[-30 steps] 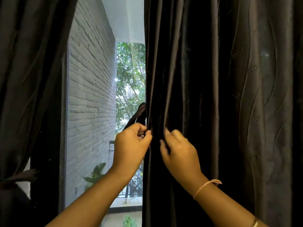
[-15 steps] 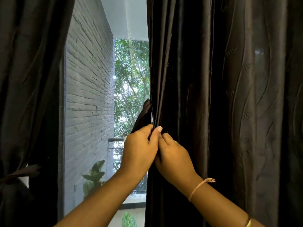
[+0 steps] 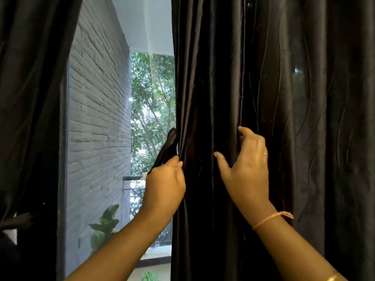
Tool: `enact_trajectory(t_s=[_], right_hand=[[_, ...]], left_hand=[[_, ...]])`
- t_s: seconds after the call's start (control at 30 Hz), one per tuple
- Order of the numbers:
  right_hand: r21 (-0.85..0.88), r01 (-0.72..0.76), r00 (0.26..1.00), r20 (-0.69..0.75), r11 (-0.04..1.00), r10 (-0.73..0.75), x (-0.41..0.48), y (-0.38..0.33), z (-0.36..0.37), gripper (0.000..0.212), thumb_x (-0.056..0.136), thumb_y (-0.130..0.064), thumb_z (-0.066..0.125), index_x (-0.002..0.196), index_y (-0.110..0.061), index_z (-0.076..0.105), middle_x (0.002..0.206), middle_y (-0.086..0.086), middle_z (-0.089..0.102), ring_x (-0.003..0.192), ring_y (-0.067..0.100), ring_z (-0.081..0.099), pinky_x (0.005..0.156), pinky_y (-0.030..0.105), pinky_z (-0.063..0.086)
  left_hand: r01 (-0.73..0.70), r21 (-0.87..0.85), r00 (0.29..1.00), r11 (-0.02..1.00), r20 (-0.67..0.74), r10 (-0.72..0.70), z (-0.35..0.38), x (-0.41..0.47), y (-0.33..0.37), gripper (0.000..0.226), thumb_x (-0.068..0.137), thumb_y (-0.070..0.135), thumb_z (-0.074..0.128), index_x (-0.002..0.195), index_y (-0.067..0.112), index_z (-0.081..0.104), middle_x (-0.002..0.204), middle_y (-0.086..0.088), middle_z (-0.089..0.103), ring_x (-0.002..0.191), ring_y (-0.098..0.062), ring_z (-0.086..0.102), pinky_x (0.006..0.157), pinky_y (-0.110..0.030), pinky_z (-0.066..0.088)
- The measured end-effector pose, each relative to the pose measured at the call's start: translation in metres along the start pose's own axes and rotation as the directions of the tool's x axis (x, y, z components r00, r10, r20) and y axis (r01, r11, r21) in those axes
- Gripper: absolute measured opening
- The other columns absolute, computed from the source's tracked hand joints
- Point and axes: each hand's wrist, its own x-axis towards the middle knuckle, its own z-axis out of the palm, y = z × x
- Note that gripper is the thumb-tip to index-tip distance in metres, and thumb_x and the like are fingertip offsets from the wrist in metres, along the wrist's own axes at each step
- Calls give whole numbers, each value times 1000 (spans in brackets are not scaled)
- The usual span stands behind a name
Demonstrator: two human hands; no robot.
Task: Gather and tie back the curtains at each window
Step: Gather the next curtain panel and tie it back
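Right dark curtain (image 3: 294,98) hangs full height and fills the right half of the view. Left dark curtain (image 3: 30,98) hangs at the left edge, grey brick wall (image 3: 97,118) between them. Left hand (image 3: 164,187) pinches the right curtain's inner edge, with a dark fabric strip (image 3: 167,147) sticking up above the fingers. Right hand (image 3: 247,169) has its fingers hooked round a pleat, thumb out. Pink thread bracelet (image 3: 272,218) on the right wrist, ring (image 3: 265,154) on one finger.

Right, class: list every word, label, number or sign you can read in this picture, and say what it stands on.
None: no readable text anywhere. The dark curtain, the grey brick wall and the wrist thread bear no writing.
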Motion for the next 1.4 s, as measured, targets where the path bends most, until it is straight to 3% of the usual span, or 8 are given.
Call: enact_trajectory(t_s=[0.27,0.43,0.67,0.77,0.9,1.0,1.23,1.4], right_hand=[[-201,199,960,238,959,-149,-33,-30,25,21,75,-21,73,93,-15,64,70,-1,65,52,21,63,34,24,36],[-114,228,910,377,967,-170,-48,-35,39,46,82,-17,65,127,-11,57,91,3,69,72,26,67,47,31,49],[62,256,935,237,965,-263,-54,-35,44,39,78,-12,62,116,-7,65,69,3,66,55,23,62,40,25,47],[121,247,947,181,961,-266,-56,-34,45,37,80,-11,61,117,-7,65,72,4,67,58,23,64,45,28,51],[216,193,933,263,957,-247,-56,-31,40,41,83,-13,58,124,-11,60,75,5,68,63,21,64,53,33,53],[325,25,842,504,945,-195,-50,-28,31,46,87,-23,51,133,-24,50,92,5,71,81,21,67,69,41,53],[-194,183,973,-102,964,-205,-14,-25,2,25,83,-18,58,104,-8,66,90,11,62,77,29,62,59,32,52],[-289,-173,965,140,942,220,-5,-11,-3,39,87,-27,62,119,-9,50,104,13,59,95,32,59,68,36,46]], left_hand=[[-7,-37,1000,999,4,8,-3,-3,-3,19,94,16,50,79,10,59,43,8,33,39,-7,39,41,-18,28],[18,-135,1000,991,-7,-19,-6,-4,-8,22,93,15,52,91,-6,59,60,-12,61,51,-15,51,50,-28,44],[123,-241,989,963,115,-97,-13,1,-12,15,95,19,48,99,20,63,92,-8,68,76,-13,60,80,-30,52],[142,-280,988,950,102,-118,-13,1,-15,33,95,21,48,125,11,57,113,-1,65,98,-8,60,81,-7,43],[129,-352,986,927,141,-84,-11,-1,-12,23,95,26,49,97,11,67,72,23,62,69,-1,58,58,-9,42],[32,-225,996,974,87,-12,-11,1,-10,24,93,26,51,89,5,61,63,-4,62,64,-25,60,58,-35,48],[-73,-72,992,995,102,80,-14,3,-12,22,96,17,45,77,7,51,50,5,34,50,-28,46,50,-31,26],[-74,-141,992,987,88,87,-17,0,-9,27,94,16,50,99,-9,60,58,-17,58,53,-31,54,52,-41,44]])
